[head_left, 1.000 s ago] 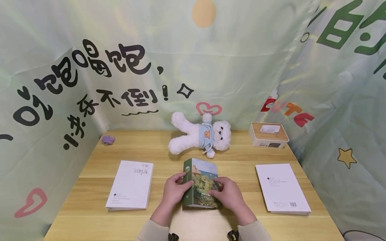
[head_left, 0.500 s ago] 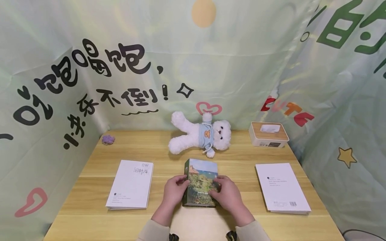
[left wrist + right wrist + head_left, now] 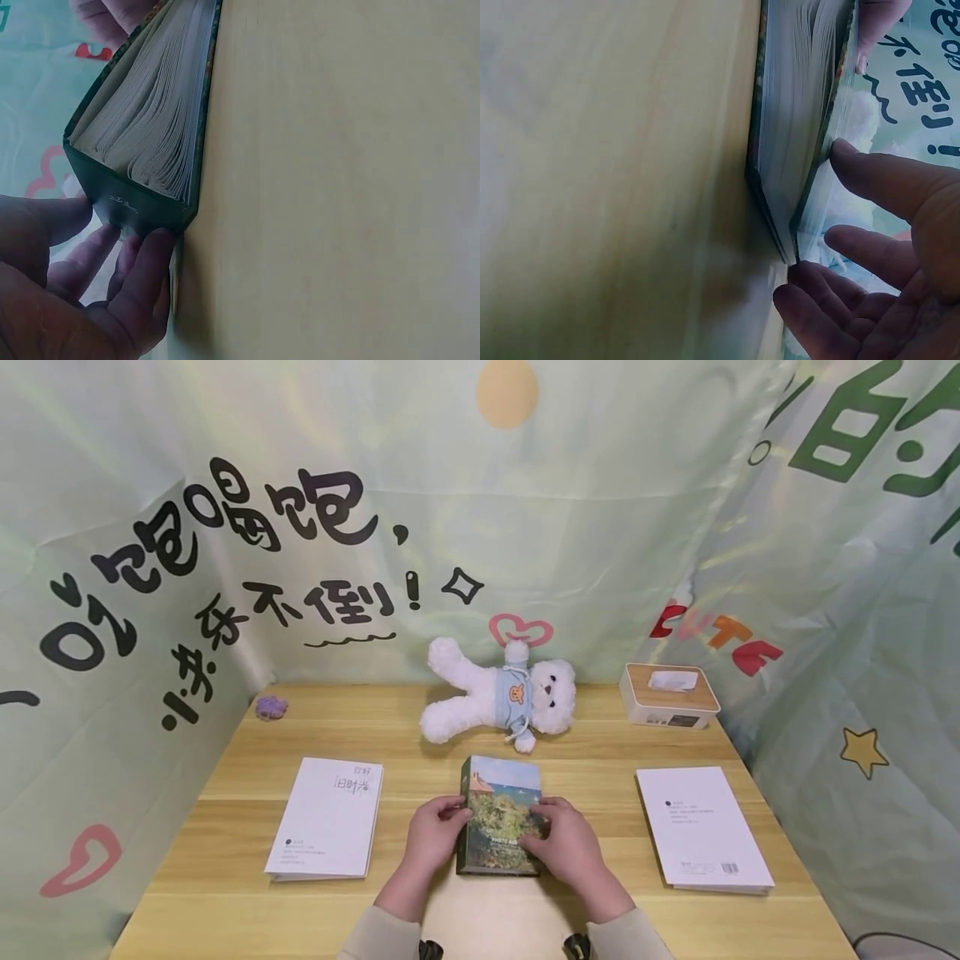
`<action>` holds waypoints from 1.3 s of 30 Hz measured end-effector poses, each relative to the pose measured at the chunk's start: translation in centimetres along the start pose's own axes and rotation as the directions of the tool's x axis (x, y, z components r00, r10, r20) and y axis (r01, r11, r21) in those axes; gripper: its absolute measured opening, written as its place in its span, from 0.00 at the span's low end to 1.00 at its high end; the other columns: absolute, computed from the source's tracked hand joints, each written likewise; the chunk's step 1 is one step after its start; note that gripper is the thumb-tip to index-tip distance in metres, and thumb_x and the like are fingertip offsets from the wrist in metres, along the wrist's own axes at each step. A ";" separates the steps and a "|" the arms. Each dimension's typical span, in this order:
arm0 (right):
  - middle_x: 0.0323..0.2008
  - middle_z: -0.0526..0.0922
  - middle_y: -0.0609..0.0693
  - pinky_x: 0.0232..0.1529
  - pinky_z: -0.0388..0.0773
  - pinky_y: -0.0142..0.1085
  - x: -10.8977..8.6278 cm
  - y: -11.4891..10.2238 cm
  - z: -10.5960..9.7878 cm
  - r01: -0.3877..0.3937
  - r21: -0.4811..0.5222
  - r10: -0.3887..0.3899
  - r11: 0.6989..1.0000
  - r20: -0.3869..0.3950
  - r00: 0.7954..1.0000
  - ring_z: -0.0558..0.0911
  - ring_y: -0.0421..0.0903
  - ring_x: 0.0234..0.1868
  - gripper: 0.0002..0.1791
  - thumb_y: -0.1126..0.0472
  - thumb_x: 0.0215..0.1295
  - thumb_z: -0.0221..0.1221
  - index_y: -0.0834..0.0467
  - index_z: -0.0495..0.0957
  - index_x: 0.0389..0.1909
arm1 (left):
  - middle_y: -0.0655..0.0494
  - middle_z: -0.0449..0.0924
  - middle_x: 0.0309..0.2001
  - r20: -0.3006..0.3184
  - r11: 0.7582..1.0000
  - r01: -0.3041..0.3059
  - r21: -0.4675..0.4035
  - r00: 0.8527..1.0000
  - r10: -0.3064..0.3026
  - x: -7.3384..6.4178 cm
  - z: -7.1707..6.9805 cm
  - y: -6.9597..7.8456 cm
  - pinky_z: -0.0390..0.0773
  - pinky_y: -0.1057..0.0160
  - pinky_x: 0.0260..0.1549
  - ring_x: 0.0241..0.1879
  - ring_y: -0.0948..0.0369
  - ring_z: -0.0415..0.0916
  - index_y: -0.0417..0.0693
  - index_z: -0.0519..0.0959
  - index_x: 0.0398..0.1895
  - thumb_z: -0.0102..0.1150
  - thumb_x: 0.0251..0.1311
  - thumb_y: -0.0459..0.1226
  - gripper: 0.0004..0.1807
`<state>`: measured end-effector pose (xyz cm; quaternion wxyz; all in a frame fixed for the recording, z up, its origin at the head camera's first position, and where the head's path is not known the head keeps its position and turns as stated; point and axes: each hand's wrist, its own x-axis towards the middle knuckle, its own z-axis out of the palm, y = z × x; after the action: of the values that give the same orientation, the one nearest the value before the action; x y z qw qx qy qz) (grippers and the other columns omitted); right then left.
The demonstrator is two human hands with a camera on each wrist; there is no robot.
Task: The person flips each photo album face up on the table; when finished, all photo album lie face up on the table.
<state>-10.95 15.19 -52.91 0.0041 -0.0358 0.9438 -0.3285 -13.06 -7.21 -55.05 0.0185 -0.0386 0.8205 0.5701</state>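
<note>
The photo album (image 3: 501, 818) has its long axis pointing forward; the left grip (image 3: 433, 833) is clamped on its spine side, the right grip (image 3: 567, 839) on its opposite edge, neither nearer.

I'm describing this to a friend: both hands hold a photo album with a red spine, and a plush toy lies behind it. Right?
Almost: the spine of the photo album is dark green, as the left wrist view shows. The rest holds.

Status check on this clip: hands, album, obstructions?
Left hand and right hand hold the photo album by opposite sides. Album closed, titled cover up. Nothing seen blocking it; white plush toy lies beyond.
</note>
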 end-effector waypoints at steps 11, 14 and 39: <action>0.63 0.80 0.65 0.49 0.85 0.55 0.2 0.1 0.0 -0.014 0.040 0.014 0.999 0.009 1.000 0.86 0.57 0.48 0.30 0.59 0.55 0.80 0.67 0.85 0.57 | 0.44 0.88 0.43 -0.005 1.000 0.013 -0.008 1.000 -0.013 -0.2 -0.1 0.2 0.87 0.52 0.43 0.44 0.49 0.85 0.33 0.85 0.54 0.69 0.68 0.33 0.15; 0.63 0.80 0.65 0.49 0.85 0.54 0.2 0.1 0.0 -0.014 0.049 0.013 0.999 0.010 1.000 0.86 0.57 0.48 0.30 0.59 0.56 0.80 0.67 0.85 0.57 | 0.44 0.88 0.43 -0.001 1.000 0.020 -0.012 1.000 -0.020 -0.3 -0.1 0.3 0.87 0.53 0.42 0.44 0.50 0.85 0.33 0.86 0.54 0.69 0.69 0.33 0.15; 0.61 0.81 0.65 0.58 0.82 0.55 -0.3 1.3 -0.5 0.087 0.157 -0.090 0.984 0.014 0.996 0.84 0.63 0.55 0.31 0.65 0.55 0.79 0.70 0.82 0.59 | 0.39 0.84 0.47 0.061 0.998 0.057 0.038 0.996 -0.059 -0.7 -2.5 0.9 0.83 0.43 0.53 0.50 0.44 0.81 0.22 0.77 0.61 0.73 0.62 0.33 0.28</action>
<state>-10.77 16.55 -53.36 0.0025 -0.0807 0.9126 -0.4007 -12.36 -9.23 -53.27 0.0612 -0.0443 0.8282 0.5554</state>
